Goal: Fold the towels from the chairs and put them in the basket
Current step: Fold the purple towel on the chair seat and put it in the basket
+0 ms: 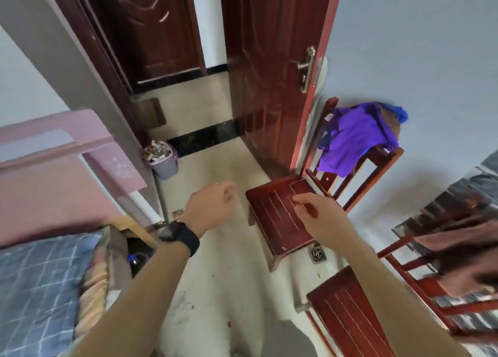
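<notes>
Head view, tilted; motion blur toward the right edge.

- Left hand (pixel 213 205) is seen raised near frame centre, over the floor (pixel 215 289). Its fingers are loosely curled inward and nothing is held. A black wristwatch (pixel 179 238) is worn on that wrist.
- Right hand (pixel 320 219) is seen at 3 o'clock of the left, against the seat of the far chair (pixel 275 222). Its fingers are slack and slightly apart, with nothing gripped. Contact with the seat cannot be told.
- Purple towel (pixel 353 141) is draped, crumpled, over the far chair's backrest, at 1 o'clock from the right hand and well apart from it. A blue cloth (pixel 401 114) is bunched at the towel's upper right, against the wall.
- Brown towel (pixel 463 254), heavily blurred, is hung over the backrest of the near chair (pixel 347 313), at 4 o'clock from the right hand.
- Both chairs are dark red wood with slatted seats, and are set along the pale wall.
- An open dark wooden door (pixel 272 73) with a metal door handle (pixel 305 65) is noted at 12 o'clock, just beside the far chair.
- A grey waste bin (pixel 163 157), filled with rubbish, is stood at 11 o'clock from the left hand.
- A bed (pixel 35 284) with blue checked bedding is noted at 8 o'clock, with a pink board (pixel 54 152) above it.
</notes>
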A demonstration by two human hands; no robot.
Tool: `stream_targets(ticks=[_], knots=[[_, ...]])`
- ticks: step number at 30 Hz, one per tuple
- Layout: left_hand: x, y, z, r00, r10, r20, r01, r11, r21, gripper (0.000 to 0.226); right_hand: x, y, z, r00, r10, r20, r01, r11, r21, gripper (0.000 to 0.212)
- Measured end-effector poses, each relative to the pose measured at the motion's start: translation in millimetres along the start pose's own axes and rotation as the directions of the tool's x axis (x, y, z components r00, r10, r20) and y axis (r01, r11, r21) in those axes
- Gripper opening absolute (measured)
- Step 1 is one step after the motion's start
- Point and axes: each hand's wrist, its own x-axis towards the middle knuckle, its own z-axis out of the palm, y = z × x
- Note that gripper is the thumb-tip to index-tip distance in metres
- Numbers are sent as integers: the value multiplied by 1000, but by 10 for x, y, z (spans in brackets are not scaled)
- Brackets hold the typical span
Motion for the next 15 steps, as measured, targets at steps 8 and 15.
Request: stream_targets(ticks=[8,15], knots=[[1951,671,304,951,269,153,-265,963,-45,29,1061,541,-350,944,231,-235,-228,973,41,25],[3151,1297,595,865,423,271,-424,904,-56,25,1898,1220,-580,834,445,-326,-460,887,36,37]])
